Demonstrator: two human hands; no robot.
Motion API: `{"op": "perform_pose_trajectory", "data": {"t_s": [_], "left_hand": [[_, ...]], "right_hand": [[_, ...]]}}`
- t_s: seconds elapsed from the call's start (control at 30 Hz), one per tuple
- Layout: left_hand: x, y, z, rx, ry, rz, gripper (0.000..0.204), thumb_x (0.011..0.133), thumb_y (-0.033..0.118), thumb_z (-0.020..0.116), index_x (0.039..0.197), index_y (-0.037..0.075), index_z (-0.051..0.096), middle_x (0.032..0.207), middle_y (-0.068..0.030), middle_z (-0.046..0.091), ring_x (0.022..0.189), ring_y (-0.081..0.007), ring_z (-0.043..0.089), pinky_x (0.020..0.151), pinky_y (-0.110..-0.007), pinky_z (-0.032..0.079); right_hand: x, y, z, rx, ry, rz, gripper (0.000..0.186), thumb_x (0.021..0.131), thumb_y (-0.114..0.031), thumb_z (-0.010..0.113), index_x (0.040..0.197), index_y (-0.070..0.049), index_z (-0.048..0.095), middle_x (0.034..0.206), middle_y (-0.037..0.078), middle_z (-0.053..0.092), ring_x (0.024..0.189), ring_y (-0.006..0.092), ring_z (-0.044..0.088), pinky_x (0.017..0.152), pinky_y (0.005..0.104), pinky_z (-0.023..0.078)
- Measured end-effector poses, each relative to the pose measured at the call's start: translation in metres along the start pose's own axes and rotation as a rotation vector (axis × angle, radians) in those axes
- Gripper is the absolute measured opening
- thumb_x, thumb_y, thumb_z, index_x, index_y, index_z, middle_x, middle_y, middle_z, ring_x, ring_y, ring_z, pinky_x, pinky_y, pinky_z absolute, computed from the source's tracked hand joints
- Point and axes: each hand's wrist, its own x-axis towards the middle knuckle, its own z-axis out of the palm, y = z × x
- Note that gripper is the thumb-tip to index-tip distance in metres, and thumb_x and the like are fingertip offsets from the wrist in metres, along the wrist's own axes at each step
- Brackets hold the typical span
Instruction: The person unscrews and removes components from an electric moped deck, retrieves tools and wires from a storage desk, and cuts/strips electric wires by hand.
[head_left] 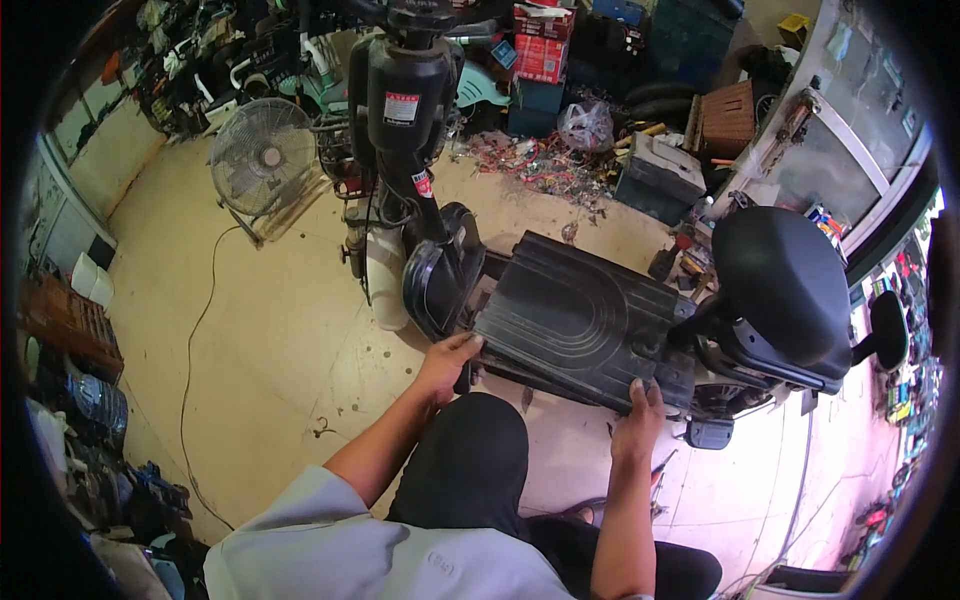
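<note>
An electric scooter stands across the floor before me, its black steering column to the left and its padded seat to the right. Between them lies a black ribbed footboard cover, slightly tilted, with a gap showing under its near left edge. My left hand pinches the cover's near left corner, thumb on top. Farther right, my right hand grips the near edge, with its fingers partly hidden beneath. A black curved front panel adjoins the cover's left end.
A floor fan stands at the far left, its cable trailing over the tiles. Loose wires and scraps litter the floor behind the scooter, beside a dark lidded box. A black pedal sticks out near my right hand.
</note>
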Motion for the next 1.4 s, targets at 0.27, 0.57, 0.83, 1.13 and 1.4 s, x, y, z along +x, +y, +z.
{"op": "perform_pose_trajectory", "data": {"t_s": [0.27, 0.57, 0.83, 1.13, 1.4], "left_hand": [[0.030, -0.028, -0.010, -0.417, 0.181, -0.213, 0.028, 0.100, 0.031, 0.070, 0.105, 0.004, 0.065, 0.090, -0.0103, 0.069, 0.069, -0.0201, 0.064, 0.059, -0.032, 0.052], [0.033, -0.018, -0.010, -0.308, 0.286, -0.235, 0.035, 0.100, 0.036, 0.069, 0.102, 0.001, 0.066, 0.090, -0.0123, 0.074, 0.066, -0.0203, 0.064, 0.058, -0.032, 0.051], [0.030, -0.020, -0.016, -0.307, 0.262, -0.187, 0.032, 0.099, 0.031, 0.070, 0.098, -0.001, 0.067, 0.086, -0.0141, 0.074, 0.063, -0.0206, 0.066, 0.054, -0.031, 0.051], [0.030, -0.021, -0.018, -0.322, 0.241, -0.201, 0.030, 0.099, 0.030, 0.071, 0.097, 0.000, 0.068, 0.084, -0.0136, 0.074, 0.060, -0.0212, 0.065, 0.052, -0.032, 0.050], [0.027, -0.023, -0.013, -0.227, 0.285, -0.139, 0.035, 0.099, 0.036, 0.070, 0.100, 0.001, 0.069, 0.088, -0.0122, 0.075, 0.065, -0.0187, 0.065, 0.058, -0.032, 0.051]], "right_hand": [[0.057, 0.037, 0.032, -0.145, 0.058, -0.008, 0.038, 0.101, -0.008, 0.056, 0.135, 0.009, 0.058, 0.128, 0.011, 0.065, 0.114, 0.0195, 0.058, 0.104, 0.0304, 0.041], [0.069, 0.035, 0.054, -0.143, -0.014, 0.124, 0.041, 0.102, -0.009, 0.057, 0.138, 0.009, 0.056, 0.131, 0.011, 0.065, 0.115, 0.0199, 0.058, 0.105, 0.0305, 0.040], [0.067, 0.042, 0.054, -0.187, 0.103, 0.145, 0.043, 0.102, -0.010, 0.058, 0.142, 0.008, 0.054, 0.134, 0.012, 0.064, 0.120, 0.0206, 0.057, 0.106, 0.0289, 0.039], [0.060, 0.030, 0.057, -0.272, 0.052, 0.237, 0.052, 0.102, -0.021, 0.062, 0.148, 0.001, 0.052, 0.139, 0.010, 0.062, 0.123, 0.0223, 0.056, 0.103, 0.0334, 0.040], [0.063, 0.022, 0.052, -0.312, -0.012, 0.247, 0.056, 0.102, -0.023, 0.060, 0.153, -0.005, 0.047, 0.143, 0.008, 0.060, 0.130, 0.0255, 0.052, 0.101, 0.0505, 0.040]]}}
